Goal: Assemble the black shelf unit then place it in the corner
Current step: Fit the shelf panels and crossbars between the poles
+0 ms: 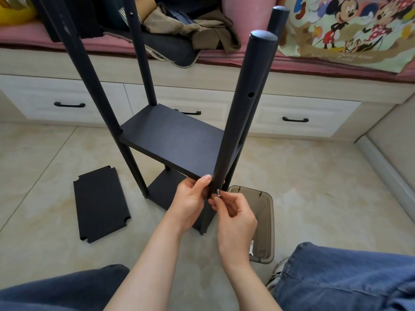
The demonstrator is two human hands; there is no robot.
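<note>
At the near post (241, 122), gripped it with left hand (190, 202), pinched screw (218, 192) with right hand (234, 218). Likely risked cross-threading if angled.

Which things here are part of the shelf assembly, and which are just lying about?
In the job: front pole, fitted shelf, loose shelf panel, screw pinched by right hand, left hand gripping the pole.
Lying about: clothes, cartoon bag, drawers.
</note>
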